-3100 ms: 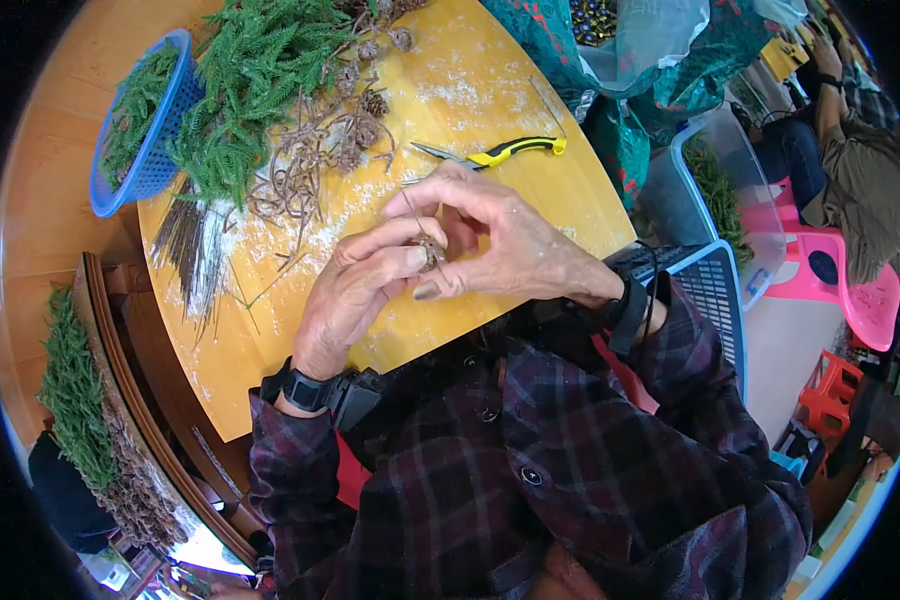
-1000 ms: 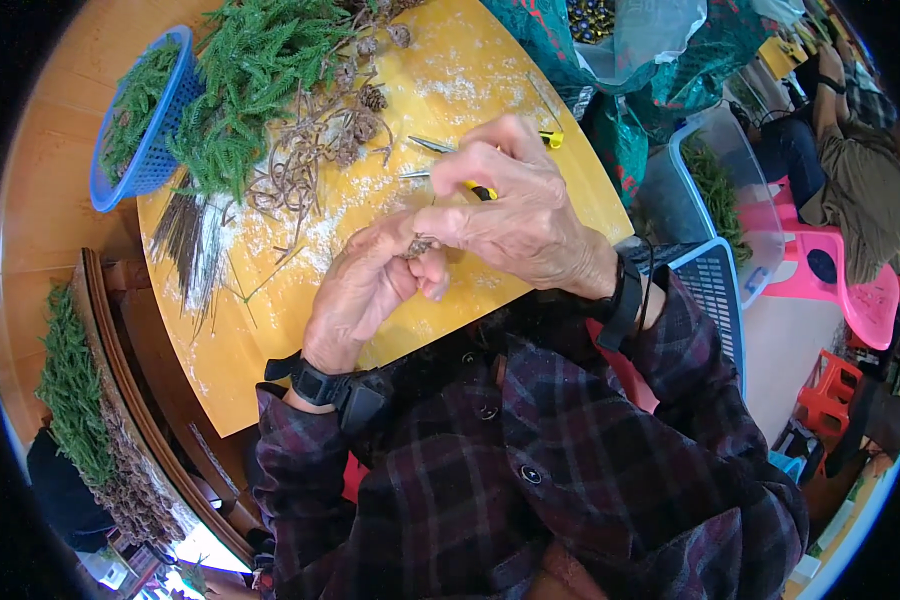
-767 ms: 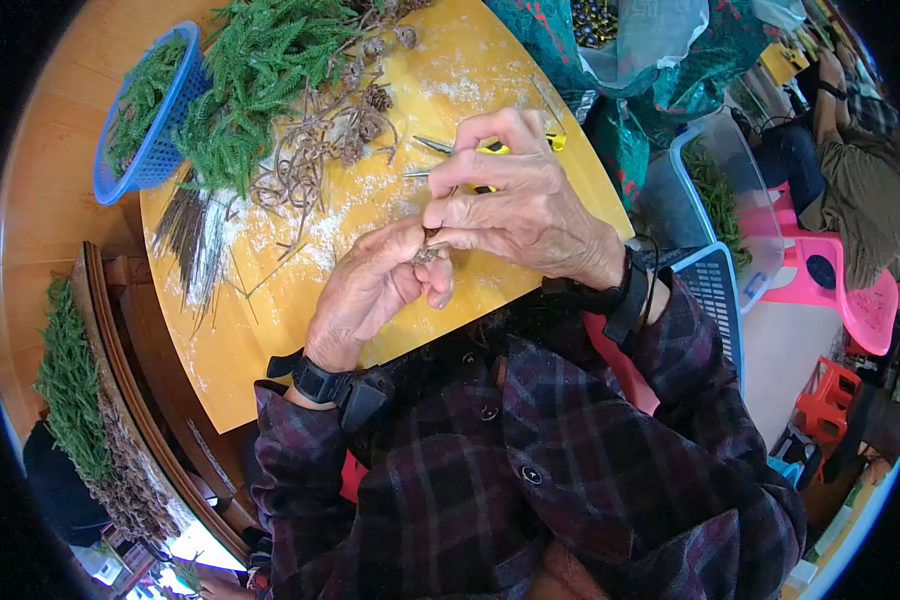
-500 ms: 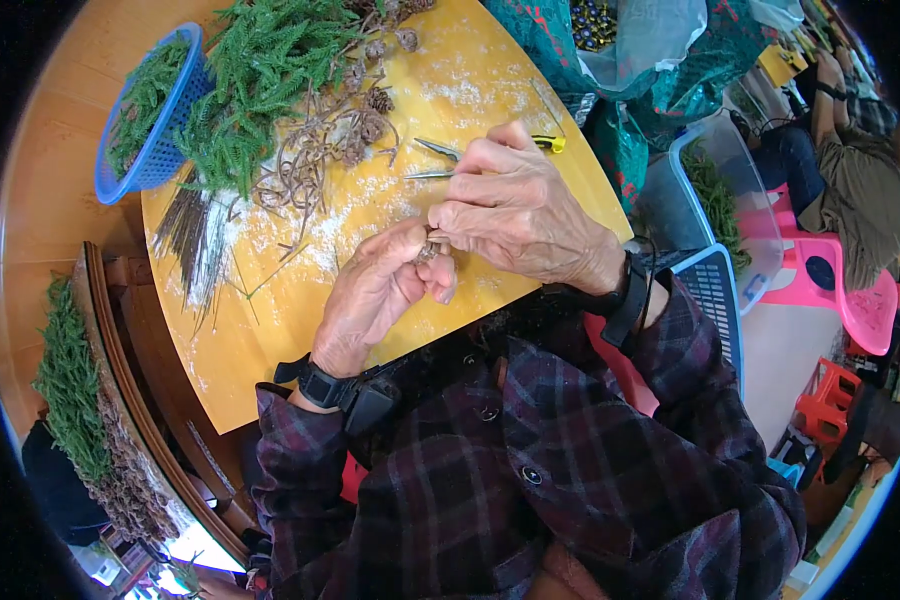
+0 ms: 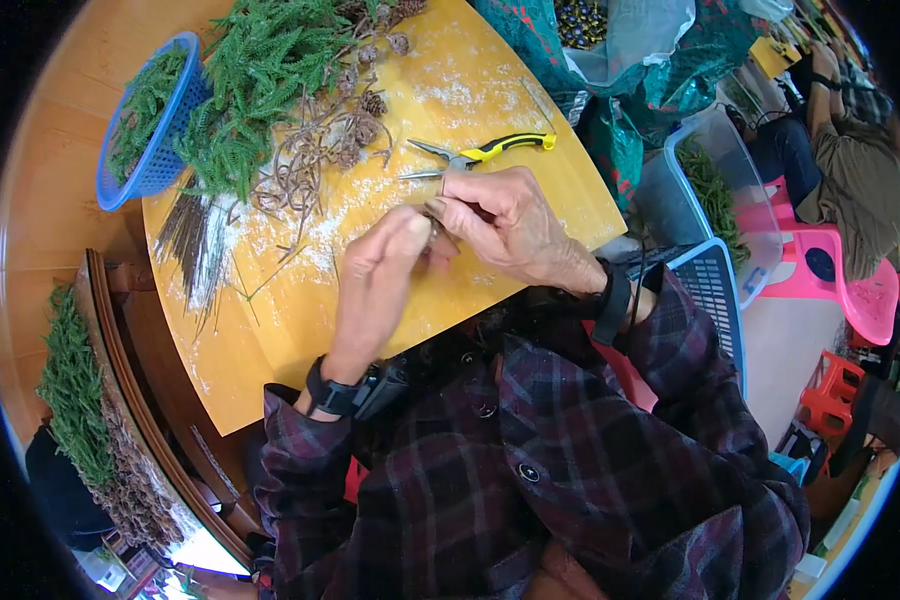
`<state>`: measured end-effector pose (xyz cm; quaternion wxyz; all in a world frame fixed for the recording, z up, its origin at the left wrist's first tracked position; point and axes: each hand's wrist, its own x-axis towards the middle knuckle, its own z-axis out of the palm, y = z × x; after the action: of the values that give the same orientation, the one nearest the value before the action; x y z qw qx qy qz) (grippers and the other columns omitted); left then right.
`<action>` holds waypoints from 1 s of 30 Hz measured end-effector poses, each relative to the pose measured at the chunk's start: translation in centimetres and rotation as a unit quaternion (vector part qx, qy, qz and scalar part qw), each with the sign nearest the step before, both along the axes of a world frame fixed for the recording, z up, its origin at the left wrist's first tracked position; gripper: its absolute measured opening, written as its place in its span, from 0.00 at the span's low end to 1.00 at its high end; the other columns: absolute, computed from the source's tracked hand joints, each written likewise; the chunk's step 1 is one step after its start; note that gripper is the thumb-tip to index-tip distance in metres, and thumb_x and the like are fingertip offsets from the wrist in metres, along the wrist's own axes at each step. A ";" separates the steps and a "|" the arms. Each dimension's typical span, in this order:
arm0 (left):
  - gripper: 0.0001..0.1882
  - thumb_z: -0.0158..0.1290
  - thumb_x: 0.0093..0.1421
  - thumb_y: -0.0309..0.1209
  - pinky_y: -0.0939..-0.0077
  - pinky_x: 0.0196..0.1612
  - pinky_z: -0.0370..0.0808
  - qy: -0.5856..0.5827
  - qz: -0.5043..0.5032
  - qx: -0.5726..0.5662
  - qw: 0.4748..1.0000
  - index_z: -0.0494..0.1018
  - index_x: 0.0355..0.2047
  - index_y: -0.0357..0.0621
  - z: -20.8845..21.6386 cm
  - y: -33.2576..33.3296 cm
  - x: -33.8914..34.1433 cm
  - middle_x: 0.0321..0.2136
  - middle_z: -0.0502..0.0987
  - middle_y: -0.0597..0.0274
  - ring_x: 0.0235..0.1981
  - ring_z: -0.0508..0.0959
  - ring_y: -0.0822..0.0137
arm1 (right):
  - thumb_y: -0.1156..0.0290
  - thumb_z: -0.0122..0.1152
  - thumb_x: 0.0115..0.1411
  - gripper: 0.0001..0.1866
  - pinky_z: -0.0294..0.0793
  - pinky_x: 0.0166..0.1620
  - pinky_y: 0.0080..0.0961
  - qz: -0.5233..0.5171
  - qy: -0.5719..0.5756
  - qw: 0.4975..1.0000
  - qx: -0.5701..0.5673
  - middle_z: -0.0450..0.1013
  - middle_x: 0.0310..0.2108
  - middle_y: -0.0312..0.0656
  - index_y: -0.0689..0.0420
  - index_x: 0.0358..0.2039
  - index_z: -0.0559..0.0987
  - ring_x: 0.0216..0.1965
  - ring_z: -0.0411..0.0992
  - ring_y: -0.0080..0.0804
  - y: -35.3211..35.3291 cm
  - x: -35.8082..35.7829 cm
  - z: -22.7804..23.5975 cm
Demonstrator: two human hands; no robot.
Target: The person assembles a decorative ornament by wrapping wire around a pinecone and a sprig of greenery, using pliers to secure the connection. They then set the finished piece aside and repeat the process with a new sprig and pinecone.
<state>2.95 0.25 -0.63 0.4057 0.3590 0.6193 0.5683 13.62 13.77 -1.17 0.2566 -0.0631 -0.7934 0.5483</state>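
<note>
My left hand and my right hand meet above the near part of the yellow table. Both are closed, fingertips pinched together around something small and brownish that the fingers mostly hide. Just beyond my right hand lie pliers with yellow and black handles, their jaws spread and pointing left. Farther off, brown pine cones and curly brown stems sit beside a heap of green artificial fir sprigs. Left of these is a bundle of thin dark wires.
White flakes dust the yellow table. A blue basket of sprigs stands at the far left. Right of the table are green bags, a clear bin and a pink chair near another person. More sprigs lie lower left.
My right hand has come down and turned, uncovering the pliers' handles. My left hand has rolled over so its back faces up, and the small piece is now more hidden.
</note>
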 end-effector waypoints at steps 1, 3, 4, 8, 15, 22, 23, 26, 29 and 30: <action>0.15 0.42 0.65 0.35 0.75 0.35 0.69 0.002 0.000 0.000 1.000 0.70 0.36 0.33 0.2 0.1 -0.3 0.30 0.75 0.57 0.29 0.73 0.69 | 0.73 0.57 0.55 0.06 0.65 0.24 0.29 0.000 0.002 1.000 0.000 0.66 0.17 0.43 0.60 0.23 0.72 0.19 0.67 0.37 0.2 0.1 0.0; 0.17 0.43 0.64 0.37 0.74 0.37 0.70 -0.256 -0.046 0.006 0.966 0.71 0.36 0.32 0.7 0.5 -1.2 0.31 0.75 0.57 0.29 0.74 0.69 | 0.74 0.56 0.55 0.06 0.64 0.24 0.28 0.006 0.065 0.992 0.108 0.66 0.18 0.42 0.61 0.24 0.72 0.19 0.67 0.37 0.6 0.0 -0.1; 0.17 0.43 0.64 0.38 0.74 0.37 0.70 -0.380 -0.068 0.008 0.923 0.71 0.36 0.32 0.9 0.5 -1.5 0.31 0.75 0.57 0.29 0.74 0.69 | 0.74 0.56 0.56 0.06 0.64 0.24 0.28 0.009 0.097 0.982 0.161 0.67 0.18 0.42 0.61 0.24 0.72 0.20 0.67 0.38 0.7 0.0 0.0; 0.20 0.43 0.63 0.40 0.72 0.35 0.69 -0.376 -0.147 0.010 0.915 0.71 0.35 0.32 -0.6 -0.2 -1.9 0.25 0.74 0.59 0.27 0.72 0.65 | 0.74 0.56 0.56 0.07 0.64 0.24 0.28 0.032 0.098 0.983 0.153 0.66 0.18 0.42 0.61 0.23 0.72 0.20 0.67 0.38 0.8 -0.1 -0.1; 0.12 0.49 0.59 0.34 0.75 0.39 0.70 -0.091 -0.164 -0.017 0.982 0.73 0.36 0.35 0.4 -0.6 -3.2 0.30 0.75 0.62 0.30 0.75 0.66 | 0.73 0.55 0.57 0.09 0.60 0.24 0.23 0.051 0.008 0.994 0.096 0.62 0.17 0.40 0.62 0.22 0.70 0.18 0.61 0.29 0.6 0.2 1.1; 0.07 0.56 0.53 0.23 0.79 0.38 0.69 0.270 0.016 0.016 0.963 0.72 0.34 0.37 -0.1 -0.5 -0.2 0.28 0.75 0.66 0.29 0.73 0.73 | 0.69 0.52 0.62 0.13 0.56 0.23 0.19 0.045 -0.077 0.993 -0.075 0.59 0.16 0.33 0.60 0.22 0.70 0.19 0.56 0.18 0.5 0.1 -0.3; 0.07 0.55 0.53 0.22 0.80 0.39 0.68 0.269 0.027 0.019 0.962 0.72 0.33 0.36 -0.2 -0.4 0.0 0.28 0.75 0.65 0.31 0.72 0.73 | 0.67 0.51 0.63 0.13 0.56 0.24 0.18 0.059 -0.064 0.982 -0.165 0.60 0.17 0.31 0.60 0.23 0.71 0.20 0.57 0.17 0.4 -0.2 -0.7; 0.08 0.56 0.52 0.21 0.81 0.39 0.68 0.221 0.048 0.045 0.973 0.71 0.33 0.36 -0.9 -0.2 -0.1 0.27 0.74 0.65 0.31 0.71 0.75 | 0.65 0.50 0.64 0.13 0.57 0.25 0.17 0.052 -0.074 0.953 -0.290 0.61 0.18 0.28 0.59 0.25 0.73 0.22 0.58 0.15 0.8 0.3 -0.2; 0.10 0.58 0.51 0.22 0.80 0.38 0.69 0.124 0.066 0.091 0.986 0.71 0.34 0.38 -1.2 0.0 -0.5 0.27 0.74 0.68 0.31 0.71 0.76 | 0.63 0.50 0.64 0.13 0.57 0.27 0.15 0.013 -0.119 0.926 -0.359 0.62 0.21 0.26 0.57 0.29 0.74 0.24 0.59 0.14 1.0 0.8 0.9; 0.10 0.58 0.51 0.23 0.80 0.38 0.69 0.112 0.065 0.093 0.987 0.71 0.34 0.38 -1.2 0.0 -0.6 0.27 0.73 0.68 0.31 0.71 0.76 | 0.63 0.50 0.64 0.11 0.59 0.29 0.14 0.009 -0.092 0.939 -0.332 0.63 0.22 0.27 0.58 0.31 0.74 0.25 0.60 0.15 0.7 0.7 1.0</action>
<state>2.31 0.24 -1.83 0.2609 0.4159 0.6271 0.6048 14.29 14.45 -0.15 0.1415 -0.1875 -0.5873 0.7745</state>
